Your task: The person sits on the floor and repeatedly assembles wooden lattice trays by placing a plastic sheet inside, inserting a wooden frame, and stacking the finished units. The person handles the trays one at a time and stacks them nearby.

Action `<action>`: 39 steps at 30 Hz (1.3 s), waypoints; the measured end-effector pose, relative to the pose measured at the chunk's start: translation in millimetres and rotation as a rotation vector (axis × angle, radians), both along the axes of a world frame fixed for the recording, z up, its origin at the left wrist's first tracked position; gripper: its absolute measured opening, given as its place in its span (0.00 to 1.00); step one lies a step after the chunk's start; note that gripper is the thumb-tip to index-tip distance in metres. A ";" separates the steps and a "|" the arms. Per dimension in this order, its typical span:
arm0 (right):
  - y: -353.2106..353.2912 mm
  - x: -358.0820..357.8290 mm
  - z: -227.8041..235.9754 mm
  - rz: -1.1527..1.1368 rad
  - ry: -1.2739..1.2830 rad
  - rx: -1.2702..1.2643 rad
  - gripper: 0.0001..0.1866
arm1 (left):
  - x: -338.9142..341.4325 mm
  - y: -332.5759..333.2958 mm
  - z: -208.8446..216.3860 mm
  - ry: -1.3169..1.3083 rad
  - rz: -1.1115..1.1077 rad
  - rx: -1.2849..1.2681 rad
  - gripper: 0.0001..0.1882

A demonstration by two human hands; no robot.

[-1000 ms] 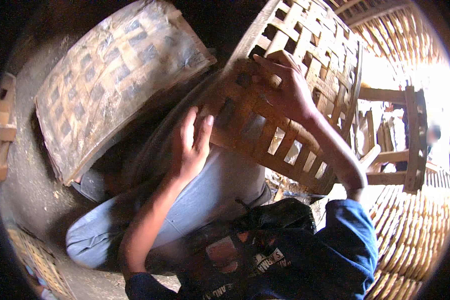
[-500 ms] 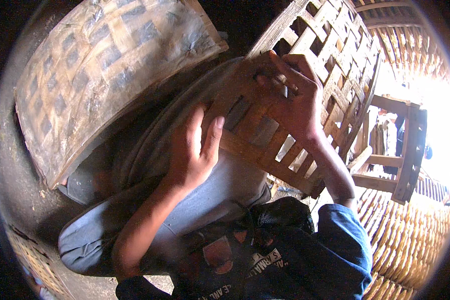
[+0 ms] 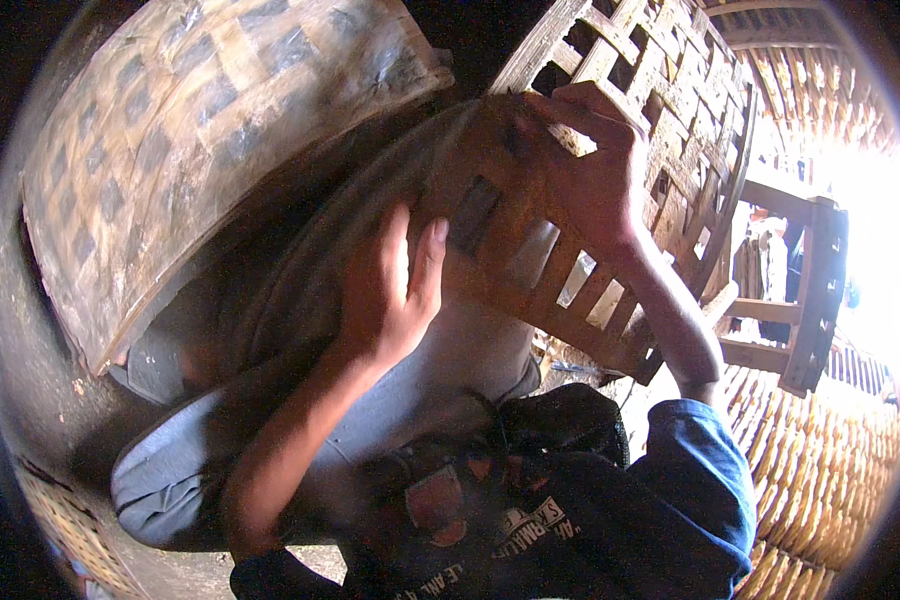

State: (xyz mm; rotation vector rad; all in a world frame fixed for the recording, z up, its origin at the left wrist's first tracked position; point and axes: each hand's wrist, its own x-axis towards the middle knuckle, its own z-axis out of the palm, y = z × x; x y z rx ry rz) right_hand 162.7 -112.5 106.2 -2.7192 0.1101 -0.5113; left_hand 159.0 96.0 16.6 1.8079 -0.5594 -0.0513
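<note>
A woven panel of flat bamboo strips (image 3: pixel 610 300) with open gaps leans over my lap, its lower end in shade. My left hand (image 3: pixel 395 290) is by the panel's left lower edge, thumb and forefinger apart; its other fingers are partly in shadow. Above the panel's middle, my right hand (image 3: pixel 595 170) is bent with fingertips drawn together against the dark surface. Whatever lies between those fingertips is lost in shadow and blur. Farther up, the panel's lattice (image 3: pixel 660 80) shows in brighter light.
A second woven panel with a pale, glossy coating (image 3: pixel 220 130) stands at the left. A wooden frame (image 3: pixel 810 290) is at the right, beside a ribbed woven wall (image 3: pixel 800 450). Another woven piece (image 3: pixel 70 520) shows at lower left. My grey-trousered leg (image 3: pixel 190 470) is folded below.
My right hand has moved slightly up, and its fingers have shifted on the panel. The left hand stays almost in place. The whole view has shifted a little.
</note>
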 end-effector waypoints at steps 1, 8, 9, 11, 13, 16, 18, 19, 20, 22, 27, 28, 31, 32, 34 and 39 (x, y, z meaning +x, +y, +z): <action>-1.9 1.1 -2.1 -0.001 0.011 0.014 0.11 | -0.2 0.0 0.0 0.003 -0.002 0.004 0.15; -8.5 7.0 -11.3 0.079 -0.039 -0.085 0.08 | -2.8 -3.9 -11.6 -0.068 0.039 -0.070 0.17; -9.0 6.9 -11.7 0.110 -0.076 -0.132 0.08 | -1.3 -3.3 -8.6 -0.027 0.016 -0.064 0.17; -9.0 8.6 -12.8 0.178 -0.155 -0.220 0.07 | 0.8 -1.2 -4.9 0.011 -0.007 -0.057 0.19; -9.4 12.9 -8.3 0.174 -0.120 -0.162 0.06 | 2.6 2.3 -3.2 -0.009 0.001 -0.044 0.20; -27.5 18.6 6.2 0.096 -0.076 -0.122 0.09 | 2.0 2.7 -3.8 -0.080 0.017 -0.018 0.22; -50.6 24.6 6.3 0.110 -0.093 -0.138 0.06 | -2.1 -0.5 -9.9 -0.120 0.060 -0.010 0.23; -58.5 25.6 4.8 0.144 -0.071 -0.125 0.07 | -3.0 -0.6 -11.2 -0.142 0.080 -0.005 0.23; -60.3 26.9 2.0 0.146 -0.079 -0.099 0.08 | -1.9 1.1 -8.5 -0.116 0.063 0.012 0.23; -62.5 29.6 -1.1 0.145 -0.097 -0.047 0.09 | 0.2 4.9 -0.9 -0.066 0.026 0.045 0.23; -69.0 27.9 13.1 0.100 0.013 -0.063 0.11 | -4.9 -3.0 -5.5 -0.008 0.015 -0.046 0.25; -80.5 29.7 10.9 0.114 -0.017 -0.073 0.13 | -5.5 -5.7 -4.5 0.013 -0.008 -0.056 0.25; -79.9 59.0 -2.0 0.151 -0.061 -0.145 0.19 | 2.5 7.0 0.9 0.062 -0.012 0.048 0.26; -85.2 59.6 1.4 0.142 -0.055 -0.161 0.19 | 1.8 5.5 2.0 0.067 -0.014 0.038 0.26; -98.6 63.8 13.2 0.168 -0.071 -0.276 0.22 | -0.8 2.7 0.9 0.076 -0.012 0.023 0.26; -102.3 73.7 5.6 0.084 0.009 -0.032 0.21 | -2.4 4.6 -4.8 -0.040 0.060 0.030 0.25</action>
